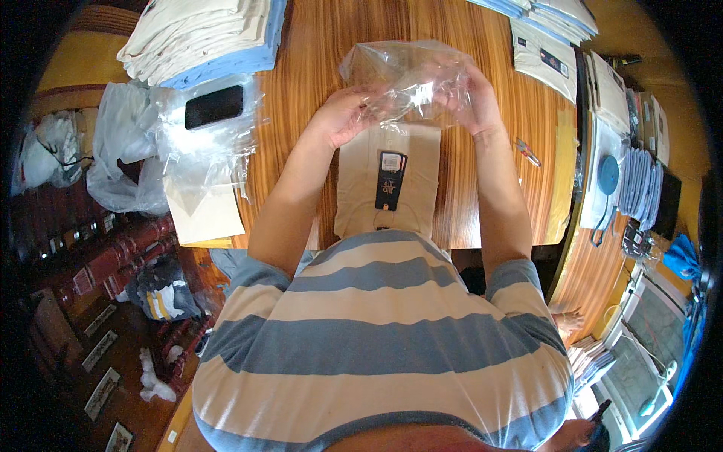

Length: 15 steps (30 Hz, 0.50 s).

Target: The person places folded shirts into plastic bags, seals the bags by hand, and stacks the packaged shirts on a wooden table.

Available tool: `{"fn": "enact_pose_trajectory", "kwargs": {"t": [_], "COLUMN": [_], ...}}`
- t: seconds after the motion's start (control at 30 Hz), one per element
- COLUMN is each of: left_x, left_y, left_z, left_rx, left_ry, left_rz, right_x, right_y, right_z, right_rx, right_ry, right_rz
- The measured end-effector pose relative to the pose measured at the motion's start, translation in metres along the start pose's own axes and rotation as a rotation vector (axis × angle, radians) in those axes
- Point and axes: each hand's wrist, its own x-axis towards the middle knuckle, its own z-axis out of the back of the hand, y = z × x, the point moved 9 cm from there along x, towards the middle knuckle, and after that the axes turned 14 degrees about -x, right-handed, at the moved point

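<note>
"What was closest?"
"The striped shirt (376,343) on the person. It hid the near end of the folded cream cloth (410,181) and the middle of the near edge of the wood table (324,30). The cloth lay flat with a black tag (389,181) on it."

"And the hands?"
"Just past that. The left hand (343,117) pinched the clear bag (384,64) at its near left side. The right hand (476,102) was at its right side, but shine covered the fingers. I couldn't tell if they pinched or were spread. The bag was up by the cloth's far end, and its mouth was hard to see."

"Was there room to move?"
"Yes. Wood showed between the right arm (501,188) and a small tool (529,152), and between the left hand and the plastic sheets (199,143) under a black phone (215,105)."

"And farthest?"
"Two cloth piles (199,38), left and right, both cut off on top."
</note>
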Motion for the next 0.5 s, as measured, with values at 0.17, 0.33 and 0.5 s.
{"fn": "enact_pose_trajectory", "kwargs": {"t": [0.17, 0.33, 0.5], "left_x": [-0.016, -0.012, -0.012], "left_y": [-0.045, -0.029, -0.041], "left_z": [-0.003, 0.001, 0.023], "left_rx": [0.227, 0.016, 0.405], "left_ry": [-0.262, -0.225, -0.257], "left_rz": [-0.347, -0.243, -0.189], "right_x": [-0.028, -0.013, -0.015], "right_y": [-0.027, -0.040, -0.054], "right_z": [0.035, 0.067, 0.093], "right_rx": [-0.365, -0.540, -0.537], "right_ry": [-0.105, -0.246, -0.263], "right_rz": [-0.172, -0.120, -0.161]}}
